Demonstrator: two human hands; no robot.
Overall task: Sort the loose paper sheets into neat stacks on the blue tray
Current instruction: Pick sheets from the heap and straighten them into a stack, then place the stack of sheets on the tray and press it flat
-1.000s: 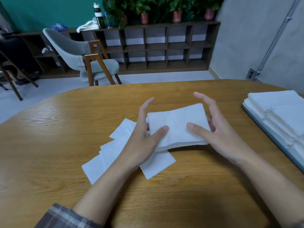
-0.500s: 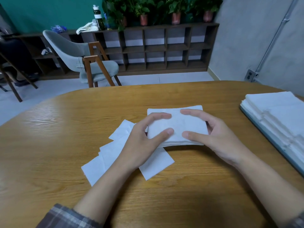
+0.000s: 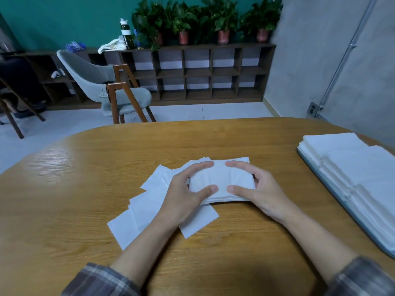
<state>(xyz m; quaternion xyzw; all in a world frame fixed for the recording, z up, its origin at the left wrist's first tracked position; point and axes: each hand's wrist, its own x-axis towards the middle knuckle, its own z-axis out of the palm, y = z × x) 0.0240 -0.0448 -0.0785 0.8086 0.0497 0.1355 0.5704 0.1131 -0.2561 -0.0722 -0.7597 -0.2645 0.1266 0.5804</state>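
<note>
Both hands are on one small bundle of white paper sheets (image 3: 222,180) in the middle of the wooden counter (image 3: 96,171). The left hand (image 3: 183,195) grips the bundle's left end and the right hand (image 3: 258,191) its right end. Each has its fingers curled over the far edge and its thumb pressed on top near the front edge. The two thumbs point toward each other and nearly meet, and so do the two forefingers. The top sheet is puckered between the hands.

The bundle lies on a fan of loose sheets (image 3: 147,210), which spread flat on the counter to the left and toward the person. They overlap at odd angles, and one corner pokes out under the left wrist.

The blue tray (image 3: 361,223) sits well apart from all this, at the right end of the counter, and runs out of sight at the picture's edge. It carries stacks of white paper (image 3: 352,159) laid side by side, their edges fairly even.

Plaid sleeves (image 3: 100,280) cover both forearms near the bottom. Beyond the counter a grey chair (image 3: 102,82) with wooden legs stands on the pale floor. Behind it is a long dark shelf unit (image 3: 192,71) against the green wall. On its top are potted plants (image 3: 222,20) and a dark bottle (image 3: 126,33) with a white cap.
</note>
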